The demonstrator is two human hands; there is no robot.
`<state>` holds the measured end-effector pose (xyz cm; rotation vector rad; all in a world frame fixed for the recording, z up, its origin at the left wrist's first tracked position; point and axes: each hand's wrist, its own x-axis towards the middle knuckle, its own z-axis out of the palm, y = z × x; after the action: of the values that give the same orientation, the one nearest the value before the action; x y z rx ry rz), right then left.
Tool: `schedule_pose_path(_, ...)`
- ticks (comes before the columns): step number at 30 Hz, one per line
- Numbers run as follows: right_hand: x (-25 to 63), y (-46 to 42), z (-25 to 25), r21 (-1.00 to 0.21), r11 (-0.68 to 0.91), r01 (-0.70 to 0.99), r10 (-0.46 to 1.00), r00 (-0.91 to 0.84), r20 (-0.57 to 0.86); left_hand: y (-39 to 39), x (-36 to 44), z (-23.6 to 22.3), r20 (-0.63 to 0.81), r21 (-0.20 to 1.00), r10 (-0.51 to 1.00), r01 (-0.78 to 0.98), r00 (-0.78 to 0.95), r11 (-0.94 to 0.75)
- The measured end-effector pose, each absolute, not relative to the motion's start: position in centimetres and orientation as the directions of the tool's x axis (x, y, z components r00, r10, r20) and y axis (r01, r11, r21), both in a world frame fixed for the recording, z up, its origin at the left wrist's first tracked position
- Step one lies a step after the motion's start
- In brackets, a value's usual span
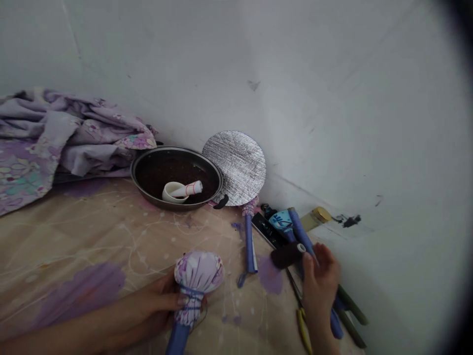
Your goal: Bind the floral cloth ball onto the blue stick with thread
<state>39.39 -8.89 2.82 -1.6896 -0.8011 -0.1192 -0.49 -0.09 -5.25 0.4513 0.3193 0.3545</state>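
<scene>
Near left, the left hand (159, 306) pinches a floral-headed stick (189, 305) by its bound neck; slack fingers could let it unwrap. At right, the right hand (322, 274) curls beside a dark spool (285, 256), whether pinching I cannot tell; a nudge could roll it.

The mallet (190, 301) has a head of matt, gathered cloth; the spool (285, 256) is wound with matt thread. Shiny, ribbed foil faces the disc (234, 170). The pan (168, 165) looks metal, the cup (170, 198) smooth ceramic.

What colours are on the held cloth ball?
The cloth ball is whitish with purple patches; head view.
</scene>
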Motion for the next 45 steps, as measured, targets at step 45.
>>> schedule_pose_path(45, 19.2, -12.6, 0.9, -0.566, 0.286, 0.774, 0.866, 0.045, 0.498, -1.3, 0.9, -6.3, 0.039, 0.639, 0.557, -0.449, 0.829, 0.624)
